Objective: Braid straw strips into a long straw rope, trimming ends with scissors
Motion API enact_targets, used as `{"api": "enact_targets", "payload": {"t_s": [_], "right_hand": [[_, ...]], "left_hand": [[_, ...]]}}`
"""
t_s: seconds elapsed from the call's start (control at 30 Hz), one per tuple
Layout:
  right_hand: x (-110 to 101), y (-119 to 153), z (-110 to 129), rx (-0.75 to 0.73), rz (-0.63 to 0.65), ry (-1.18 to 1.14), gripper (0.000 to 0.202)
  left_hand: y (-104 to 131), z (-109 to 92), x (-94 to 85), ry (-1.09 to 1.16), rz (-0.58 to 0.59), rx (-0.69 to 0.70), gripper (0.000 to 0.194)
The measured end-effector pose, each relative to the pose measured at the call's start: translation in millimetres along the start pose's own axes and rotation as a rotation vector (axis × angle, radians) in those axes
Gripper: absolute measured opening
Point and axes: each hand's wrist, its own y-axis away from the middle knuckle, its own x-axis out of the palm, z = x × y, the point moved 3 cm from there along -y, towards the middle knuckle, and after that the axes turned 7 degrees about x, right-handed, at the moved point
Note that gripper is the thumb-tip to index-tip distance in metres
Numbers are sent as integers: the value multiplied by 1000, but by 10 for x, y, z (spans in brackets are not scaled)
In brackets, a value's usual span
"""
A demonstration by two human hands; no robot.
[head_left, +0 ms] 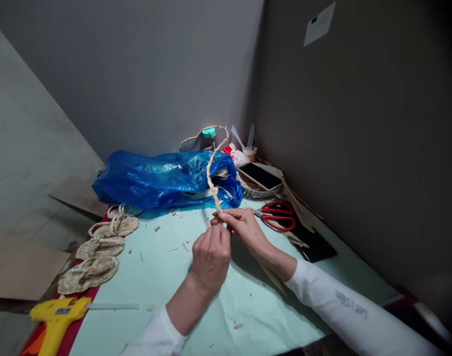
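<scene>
Centrally, over a pale green desk, two bare hands meet at a twisted straw cord. The right hand pinches the cord between thumb and fingers; the left hand is curled closed at its lower end, fingertips hidden. From there the cord rises towards twelve o'clock, then curves over to the left, above a crumpled blue bag at ten to eleven o'clock. A teal cap shows behind the cord. At one o'clock stands a cup holding slim items; nearer, a phone rests on a round basket. At three o'clock lie red-handled scissors, blades towards the hands, and beside them a flat black slab. Small woven slippers line the desk's left edge around nine o'clock. At eight o'clock is a yellow glue gun, a clear stick reaching right from it. Straw scraps are scattered about, and a pale strip shows below the right wrist.
</scene>
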Motion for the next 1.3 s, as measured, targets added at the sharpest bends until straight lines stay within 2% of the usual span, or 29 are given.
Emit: {"api": "enact_targets", "payload": {"t_s": [0.1,0.23,0.33,0.4,0.53,0.6,0.7,0.77,0.9,0.97,1.13,1.3], "right_hand": [[3,-15,-66,10,-28,5,28],[-73,-63,-88,-33,-114,51,31],[-81,-69,-62,-57,-108,42,37],[-31,-53,-51,-58,-38,18,38],[83,-2,-26,-74,144,-83,30],[79,23,5,-66,196,-65,23],[13,55,73,-14,281,96,24],[-44,69,131,-52,289,361,25],[-76,92,201,-182,165,1066,15],[-31,126,206,-220,106,1285,16],[181,291,173,-322,36,1481,19],[384,440,85,-432,75,1546,17]], "left_hand": [[18,-71,53,59,48,8,25],[-8,-4,12,359,51,-90,21],[-42,217,-45,544,-63,-356,22],[-42,364,-13,734,-100,-587,13],[-31,382,207,1508,143,-829,22],[-15,366,255,1659,203,-907,26],[-2,410,243,1570,224,-933,27],[-4,466,209,1406,211,-890,24],[-8,538,178,1099,152,-800,26],[-4,535,190,995,117,-800,28],[18,467,218,866,59,-822,27],[93,450,274,1001,63,-933,25]]}}
